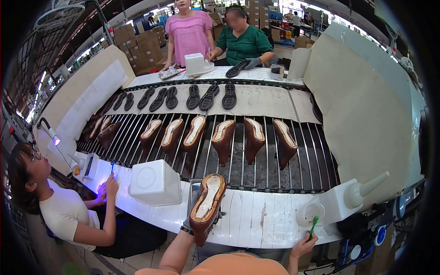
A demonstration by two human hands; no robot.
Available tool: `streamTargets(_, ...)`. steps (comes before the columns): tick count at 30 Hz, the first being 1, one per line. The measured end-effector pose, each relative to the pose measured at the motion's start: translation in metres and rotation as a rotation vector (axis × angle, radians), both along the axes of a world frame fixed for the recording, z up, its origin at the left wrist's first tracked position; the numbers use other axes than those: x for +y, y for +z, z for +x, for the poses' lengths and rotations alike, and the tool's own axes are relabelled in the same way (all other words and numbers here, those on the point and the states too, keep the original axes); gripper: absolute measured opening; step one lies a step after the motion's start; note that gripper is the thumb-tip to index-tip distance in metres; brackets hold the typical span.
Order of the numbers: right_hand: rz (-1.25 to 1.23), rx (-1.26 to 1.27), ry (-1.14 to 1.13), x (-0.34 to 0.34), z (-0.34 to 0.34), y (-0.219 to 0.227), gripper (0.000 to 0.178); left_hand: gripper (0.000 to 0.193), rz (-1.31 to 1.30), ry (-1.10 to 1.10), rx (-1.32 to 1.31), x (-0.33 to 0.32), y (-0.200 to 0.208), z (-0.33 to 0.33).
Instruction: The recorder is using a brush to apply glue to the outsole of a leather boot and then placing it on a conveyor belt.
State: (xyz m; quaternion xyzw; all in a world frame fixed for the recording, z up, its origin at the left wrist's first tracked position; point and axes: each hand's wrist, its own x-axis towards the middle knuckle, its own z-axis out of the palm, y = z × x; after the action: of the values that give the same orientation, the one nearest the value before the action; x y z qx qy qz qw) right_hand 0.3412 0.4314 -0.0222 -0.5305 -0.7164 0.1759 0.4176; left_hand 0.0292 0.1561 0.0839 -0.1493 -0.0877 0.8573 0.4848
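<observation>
My left hand [187, 225], in a grey glove, is wrapped round a brown lasted boot [209, 201] held sole side up. The boot's bottom has a pale white middle and a tan rim. At the right, my right hand [301, 246] is bare and closed on the handle of a green brush [314, 224]. The brush head is beside the lower rim of a round white cup [311, 213]; I cannot tell whether it touches. A metal tray [194, 189] lies partly hidden behind the boot.
Several upturned boots [222, 137] stand on a rod conveyor [238, 174]; black soles [193, 97] line a shelf behind it. On the white worktop [256, 215] stand a white tub [155, 183] and a white bottle [341, 199]. Co-workers [75, 206] are left and across.
</observation>
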Motion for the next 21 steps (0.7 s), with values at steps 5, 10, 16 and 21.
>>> streamTargets(5, -0.002, 0.006, 0.005, 0.001, -0.001, 0.002, 0.018, 0.051, -0.035, 0.016, 0.055, 0.000, -0.009, -0.003)
streamTargets(10, 0.024, 0.001, -0.003, 0.000, -0.001, 0.006, 0.019, 0.051, -0.014, -0.002, 0.078, 0.001, -0.005, -0.001)
streamTargets(16, 0.014, 0.000, 0.002, 0.003, 0.000, 0.006, 0.019, 0.050, 0.063, -0.040, 0.060, -0.001, -0.012, -0.001)
streamTargets(21, 0.020, -0.008, -0.007, 0.005, 0.002, 0.005, 0.019, 0.052, 0.049, -0.019, 0.062, 0.006, -0.003, 0.002)
